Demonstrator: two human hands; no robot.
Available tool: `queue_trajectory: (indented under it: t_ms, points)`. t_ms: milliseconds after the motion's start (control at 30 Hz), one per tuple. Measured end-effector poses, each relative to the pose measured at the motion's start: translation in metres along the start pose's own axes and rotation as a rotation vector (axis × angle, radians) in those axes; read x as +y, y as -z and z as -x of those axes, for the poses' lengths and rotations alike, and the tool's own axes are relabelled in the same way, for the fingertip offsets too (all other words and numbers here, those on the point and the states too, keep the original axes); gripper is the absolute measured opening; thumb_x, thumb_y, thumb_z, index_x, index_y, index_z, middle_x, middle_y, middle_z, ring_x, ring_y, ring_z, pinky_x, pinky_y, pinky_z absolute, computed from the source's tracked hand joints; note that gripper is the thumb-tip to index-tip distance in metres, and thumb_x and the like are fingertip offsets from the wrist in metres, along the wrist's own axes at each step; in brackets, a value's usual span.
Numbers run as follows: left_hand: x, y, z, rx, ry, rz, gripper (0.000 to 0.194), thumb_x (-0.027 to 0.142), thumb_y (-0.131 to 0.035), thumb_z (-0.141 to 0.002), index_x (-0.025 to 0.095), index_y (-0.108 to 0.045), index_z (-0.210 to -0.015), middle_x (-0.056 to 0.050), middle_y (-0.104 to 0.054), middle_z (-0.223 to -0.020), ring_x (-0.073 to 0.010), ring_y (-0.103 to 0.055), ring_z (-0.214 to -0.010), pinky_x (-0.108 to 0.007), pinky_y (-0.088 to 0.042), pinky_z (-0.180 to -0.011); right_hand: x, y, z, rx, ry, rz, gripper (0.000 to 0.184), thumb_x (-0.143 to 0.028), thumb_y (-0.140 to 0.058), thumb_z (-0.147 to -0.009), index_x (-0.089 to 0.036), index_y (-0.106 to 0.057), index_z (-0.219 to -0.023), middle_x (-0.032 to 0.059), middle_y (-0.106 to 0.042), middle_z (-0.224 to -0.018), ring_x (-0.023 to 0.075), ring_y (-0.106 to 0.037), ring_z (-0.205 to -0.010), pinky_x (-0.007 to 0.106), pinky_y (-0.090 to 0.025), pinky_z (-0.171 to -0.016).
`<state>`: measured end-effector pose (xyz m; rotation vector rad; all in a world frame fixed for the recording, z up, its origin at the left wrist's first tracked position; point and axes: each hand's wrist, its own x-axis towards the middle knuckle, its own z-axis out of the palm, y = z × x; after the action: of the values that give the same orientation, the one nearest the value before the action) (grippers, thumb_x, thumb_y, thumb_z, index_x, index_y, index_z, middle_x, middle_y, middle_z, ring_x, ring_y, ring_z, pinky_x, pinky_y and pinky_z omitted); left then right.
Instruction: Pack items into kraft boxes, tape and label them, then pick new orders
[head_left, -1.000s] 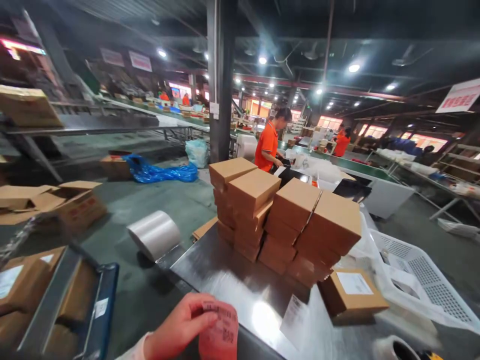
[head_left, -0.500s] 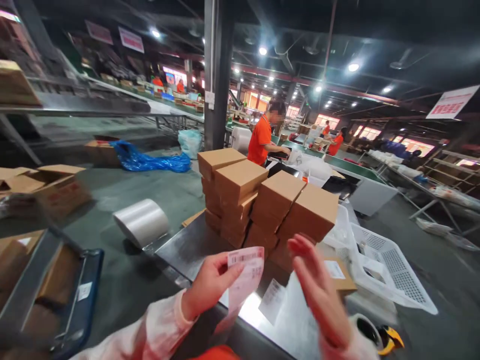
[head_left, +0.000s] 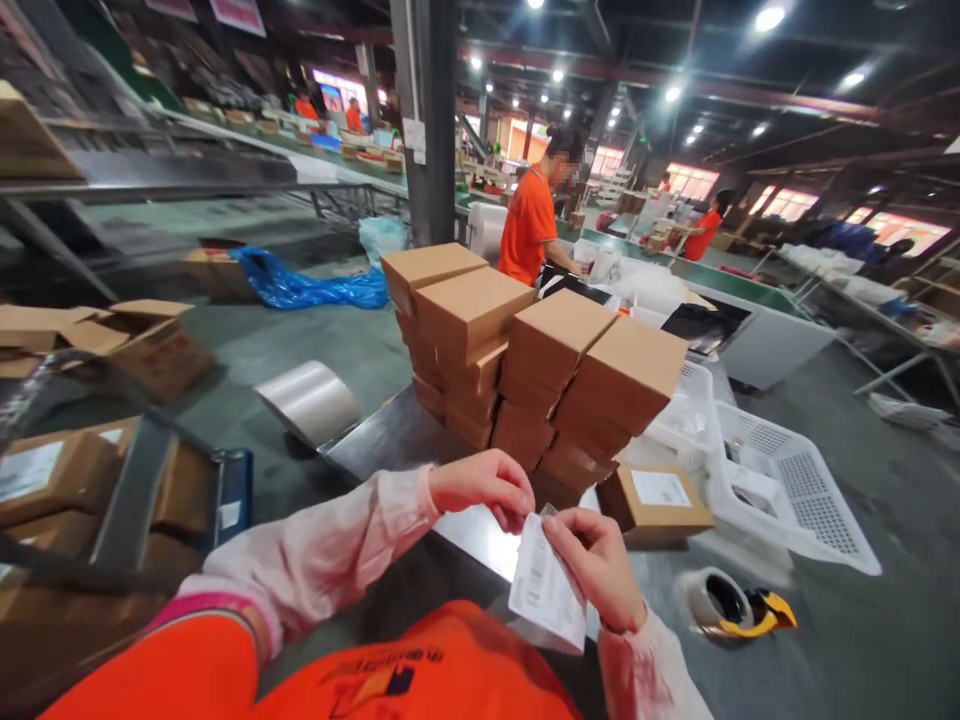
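My right hand (head_left: 600, 565) pinches a printed white shipping label (head_left: 546, 585) by its upper right edge, above the table's near edge. A translucent sheet shows along the label's lower edge. Just left of its top corner is my left hand (head_left: 486, 487), fingers curled together; whether they grip the label's corner or something small is hidden. Beyond both hands, brown cardboard boxes (head_left: 559, 345) are stacked on the metal table (head_left: 382, 432). A single carton (head_left: 652, 505) bearing a white label lies to the right of my right hand.
A tape dispenser (head_left: 739, 605) with a yellow handle lies at right, near white plastic baskets (head_left: 795, 490). Left are a silvery roll (head_left: 309, 403), a cart (head_left: 139, 500) of labelled boxes and an open carton (head_left: 154, 350). A co-worker in orange (head_left: 529, 225) stands behind the stack.
My left hand has moved up and right and no longer visibly holds the pinkish label. My right hand, open before, now pinches a label. The slip on the table is no longer seen there.
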<state>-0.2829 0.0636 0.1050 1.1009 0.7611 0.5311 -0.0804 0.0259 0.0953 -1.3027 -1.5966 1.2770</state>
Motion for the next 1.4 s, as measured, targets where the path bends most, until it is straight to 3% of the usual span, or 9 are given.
queue_trajectory:
  t_ms: [333, 900, 967, 1067, 1133, 1233, 1400]
  points:
    - [-0.004, -0.004, -0.016, -0.146, 0.078, 0.033, 0.017, 0.025, -0.076, -0.055, 0.013, -0.069, -0.064, -0.001, -0.066, -0.056, -0.0138, -0.064, -0.053, -0.023, -0.054, -0.055, -0.005, 0.016, -0.006, -0.091, 0.032, 0.1, 0.034, -0.046, -0.065, -0.069, -0.015, -0.065, -0.056, 0.0028, -0.061, -0.055, 0.0124, -0.05, -0.052, 0.024, -0.04, -0.051]
    - [-0.011, -0.024, -0.034, -0.121, 0.071, 0.106, 0.02, 0.028, -0.08, -0.055, 0.013, -0.069, -0.064, -0.001, -0.066, -0.055, -0.0127, -0.062, -0.049, -0.021, -0.05, -0.049, 0.005, 0.046, -0.009, -0.235, 0.048, 0.117, 0.036, -0.045, -0.064, -0.074, -0.015, -0.061, -0.056, 0.0024, -0.058, -0.055, 0.0113, -0.048, -0.053, 0.024, -0.04, -0.051]
    - [-0.014, -0.027, -0.037, -0.132, 0.077, 0.138, 0.02, 0.027, -0.08, -0.054, 0.013, -0.069, -0.064, -0.002, -0.066, -0.055, -0.0132, -0.063, -0.049, -0.022, -0.051, -0.051, 0.008, 0.049, -0.008, -0.214, 0.104, 0.126, 0.032, -0.044, -0.064, -0.076, -0.015, -0.065, -0.064, 0.0027, -0.059, -0.058, 0.012, -0.05, -0.054, 0.024, -0.042, -0.051]
    - [-0.02, -0.031, -0.042, -0.183, 0.106, 0.23, 0.02, 0.025, -0.079, -0.055, 0.012, -0.07, -0.067, -0.003, -0.068, -0.057, -0.015, -0.064, -0.051, -0.025, -0.053, -0.054, 0.01, 0.053, -0.007, -0.115, 0.361, 0.172, 0.023, -0.036, -0.067, -0.077, -0.019, -0.072, -0.092, 0.0061, -0.066, -0.082, 0.0164, -0.059, -0.073, 0.028, -0.05, -0.066]
    - [-0.025, -0.033, -0.047, -0.212, 0.111, 0.271, 0.02, 0.024, -0.076, -0.055, 0.011, -0.069, -0.068, -0.004, -0.068, -0.058, -0.0156, -0.065, -0.051, -0.026, -0.053, -0.053, 0.011, 0.055, -0.008, -0.117, 0.497, 0.187, 0.023, -0.03, -0.067, -0.079, -0.023, -0.072, -0.1, 0.0067, -0.065, -0.091, 0.017, -0.06, -0.082, 0.029, -0.051, -0.073]
    - [-0.029, -0.036, -0.053, -0.194, 0.102, 0.3, 0.018, 0.022, -0.074, -0.053, 0.011, -0.068, -0.066, -0.003, -0.067, -0.056, -0.0153, -0.064, -0.049, -0.024, -0.052, -0.05, 0.014, 0.055, -0.01, -0.151, 0.492, 0.135, 0.015, -0.028, -0.068, -0.079, -0.024, -0.073, -0.093, 0.0048, -0.064, -0.085, 0.0138, -0.06, -0.072, 0.025, -0.051, -0.063]
    - [-0.024, -0.025, -0.061, -0.246, 0.123, 0.293, 0.019, 0.023, -0.076, -0.053, 0.011, -0.067, -0.065, -0.003, -0.067, -0.056, -0.0157, -0.064, -0.051, -0.026, -0.051, -0.05, 0.021, 0.047, -0.018, -0.042, 0.45, 0.047, 0.011, -0.031, -0.074, -0.074, -0.024, -0.074, -0.084, 0.0035, -0.064, -0.078, 0.0137, -0.059, -0.067, 0.025, -0.049, -0.058]
